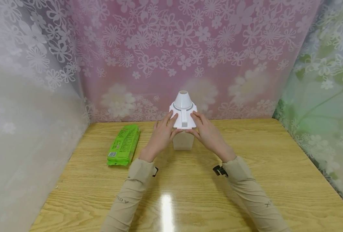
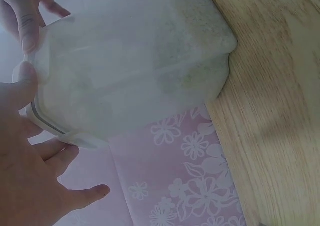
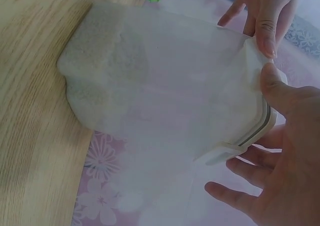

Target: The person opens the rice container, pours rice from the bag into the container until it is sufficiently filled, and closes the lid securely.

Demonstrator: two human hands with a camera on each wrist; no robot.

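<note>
A tall translucent storage container (image 1: 183, 142) stands upright on the table, with pale grains (image 3: 102, 48) in its lower part. On its top is a white lid (image 1: 184, 118) bearing a white cone-shaped piece (image 1: 183, 101). My left hand (image 1: 160, 137) grips the lid's left side, thumb at the front edge and fingers over the top and side. From the right, my right hand (image 1: 210, 134) holds the lid in the same way. In the wrist views the thumbs press by the front clip, while some fingertips touch the side clips (image 2: 84, 140).
A green printed packet (image 1: 123, 145) lies on the table left of the container. The wooden table (image 1: 247, 180) meets a pink flowered curtain (image 1: 186, 42) close behind the container. More flowered curtains hang along the left and right sides.
</note>
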